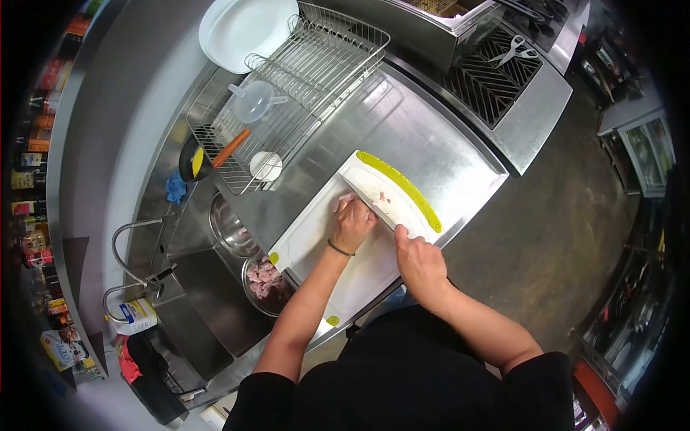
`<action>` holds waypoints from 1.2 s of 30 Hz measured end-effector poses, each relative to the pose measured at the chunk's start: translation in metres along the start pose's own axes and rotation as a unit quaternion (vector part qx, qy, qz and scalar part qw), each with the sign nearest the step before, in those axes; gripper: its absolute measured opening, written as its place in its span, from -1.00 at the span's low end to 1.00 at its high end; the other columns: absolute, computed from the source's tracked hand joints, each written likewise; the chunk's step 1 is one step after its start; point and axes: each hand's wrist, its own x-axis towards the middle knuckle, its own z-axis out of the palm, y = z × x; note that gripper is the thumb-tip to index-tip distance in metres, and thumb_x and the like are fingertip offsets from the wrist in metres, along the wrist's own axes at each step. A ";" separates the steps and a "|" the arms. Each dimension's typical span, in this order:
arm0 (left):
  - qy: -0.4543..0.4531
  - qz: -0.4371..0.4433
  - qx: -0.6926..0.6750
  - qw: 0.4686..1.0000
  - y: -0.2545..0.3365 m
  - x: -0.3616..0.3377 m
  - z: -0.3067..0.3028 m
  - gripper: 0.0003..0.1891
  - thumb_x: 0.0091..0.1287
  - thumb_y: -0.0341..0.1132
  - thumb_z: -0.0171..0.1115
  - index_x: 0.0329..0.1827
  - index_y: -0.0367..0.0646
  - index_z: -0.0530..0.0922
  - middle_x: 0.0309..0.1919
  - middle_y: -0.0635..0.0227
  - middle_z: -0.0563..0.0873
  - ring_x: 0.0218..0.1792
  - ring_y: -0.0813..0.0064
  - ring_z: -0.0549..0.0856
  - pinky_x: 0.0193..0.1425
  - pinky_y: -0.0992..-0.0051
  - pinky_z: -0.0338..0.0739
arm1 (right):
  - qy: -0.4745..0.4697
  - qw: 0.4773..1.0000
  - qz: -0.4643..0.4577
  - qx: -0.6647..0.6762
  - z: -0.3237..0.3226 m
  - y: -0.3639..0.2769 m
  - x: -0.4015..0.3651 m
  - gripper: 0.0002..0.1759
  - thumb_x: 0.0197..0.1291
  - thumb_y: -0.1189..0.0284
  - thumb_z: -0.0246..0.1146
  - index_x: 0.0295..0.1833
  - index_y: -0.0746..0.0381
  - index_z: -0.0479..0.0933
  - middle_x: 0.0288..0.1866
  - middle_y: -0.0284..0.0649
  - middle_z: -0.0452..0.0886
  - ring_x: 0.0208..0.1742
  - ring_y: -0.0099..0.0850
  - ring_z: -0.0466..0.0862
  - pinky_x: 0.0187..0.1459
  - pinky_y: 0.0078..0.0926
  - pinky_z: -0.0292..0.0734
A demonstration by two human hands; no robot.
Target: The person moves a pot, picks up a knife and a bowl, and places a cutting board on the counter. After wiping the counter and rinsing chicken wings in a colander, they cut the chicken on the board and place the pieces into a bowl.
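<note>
A white cutting board [298, 233] with lime-green trim lies on the steel counter in front of me. My left hand [352, 224] presses with curled fingers on a piece of raw meat [346, 197] on the board, mostly hidden under the hand. My right hand [420, 262] is closed round the handle of a kitchen knife [370, 202]. Its blade runs diagonally across the board, right beside my left fingers. Small meat scraps [383, 197] lie on the board beyond the blade.
Left of the board, a steel bowl of raw meat pieces [267, 279] and another steel bowl [233, 223] sit by the sink [208, 302] and its faucet [133, 226]. A dish rack [323, 65] holds a white basin [248, 32] and a funnel [253, 100]. Scissors [514, 52] lie on a grate.
</note>
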 end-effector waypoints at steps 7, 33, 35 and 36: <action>-0.044 -0.016 0.000 0.999 0.007 0.006 -0.005 -0.71 -0.08 -0.49 0.39 -0.40 -0.13 0.40 -0.50 0.33 0.55 -0.36 0.18 0.61 -0.07 0.24 0.48 | 0.013 1.000 0.011 -0.010 0.016 0.004 0.012 -0.81 0.15 0.52 0.10 -0.10 0.27 0.33 -0.51 -0.08 0.61 -0.51 -0.25 0.70 -0.50 -0.38 0.63; 0.242 -0.488 -0.332 0.770 0.022 -0.007 -0.069 -0.75 0.43 -0.31 0.09 0.04 -0.30 0.46 -0.20 0.38 0.59 -0.21 0.62 0.55 -0.08 0.61 0.48 | 0.005 0.996 0.017 0.093 0.029 0.034 -0.026 -0.73 0.17 0.52 0.02 0.00 0.29 0.30 -0.52 0.05 0.60 -0.45 0.02 0.66 -0.40 -0.07 0.59; 0.188 -0.519 -0.379 0.743 0.014 -0.031 -0.063 -0.59 0.40 -0.34 0.14 0.23 -0.32 0.32 -0.12 0.33 0.58 -0.13 0.62 0.55 -0.04 0.62 0.46 | -0.008 0.996 0.031 0.084 0.029 0.036 -0.025 -0.74 0.18 0.49 0.01 0.00 0.29 0.30 -0.51 0.08 0.60 -0.44 0.04 0.66 -0.40 -0.05 0.58; 0.170 -0.497 -0.378 0.763 0.016 -0.036 -0.063 -0.37 0.28 -0.38 0.27 0.33 -0.35 0.16 -0.32 0.33 0.61 -0.29 0.62 0.58 -0.18 0.61 0.50 | -0.012 0.996 0.030 0.085 0.028 0.038 -0.023 -0.76 0.21 0.45 0.00 -0.01 0.29 0.31 -0.52 0.10 0.60 -0.45 0.06 0.65 -0.40 -0.01 0.57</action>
